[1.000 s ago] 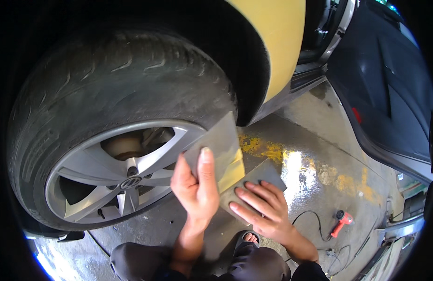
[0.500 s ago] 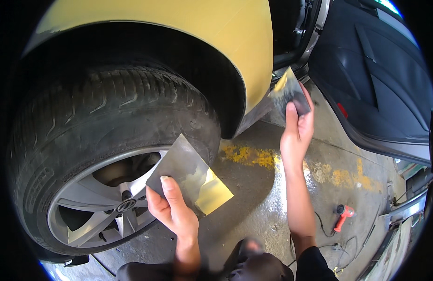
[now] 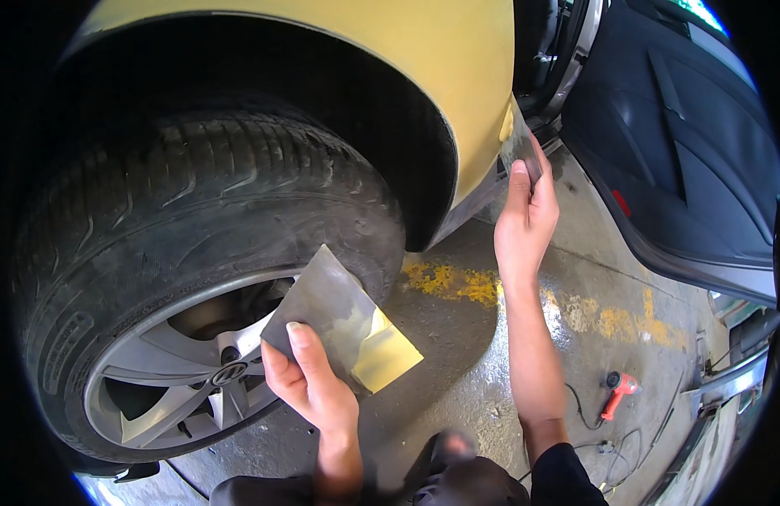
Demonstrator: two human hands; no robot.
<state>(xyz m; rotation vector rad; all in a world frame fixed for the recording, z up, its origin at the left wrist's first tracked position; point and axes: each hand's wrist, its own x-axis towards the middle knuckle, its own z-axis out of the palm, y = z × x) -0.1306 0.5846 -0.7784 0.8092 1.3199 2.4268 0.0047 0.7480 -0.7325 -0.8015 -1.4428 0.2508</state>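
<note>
My left hand (image 3: 321, 390) grips a flat grey putty spreader (image 3: 322, 291) with the thumb on top. Smooth yellow filler (image 3: 390, 352) coats its right corner, and it is held in front of the tire and wheel. Up and to the right, my right hand (image 3: 525, 223) pinches a second putty spreader (image 3: 519, 142), turned nearly edge-on. A dab of yellow filler (image 3: 507, 124) sits on its left edge. That edge lies against or just over the border of the yellow-coated car body panel (image 3: 470, 76); exact contact cannot be made out.
A black tire (image 3: 229, 177) on a silver alloy wheel (image 3: 158, 375) fills the left. An open car door (image 3: 685, 143) stands at the right. On the concrete floor (image 3: 457, 354) lie a red corded tool (image 3: 616, 392), its cable, and worn yellow paint.
My right hand has moved slightly up and left, turning its spreader edge-on, and it now meets the panel's border in view. The left hand stays almost still; the view has shifted slightly.
</note>
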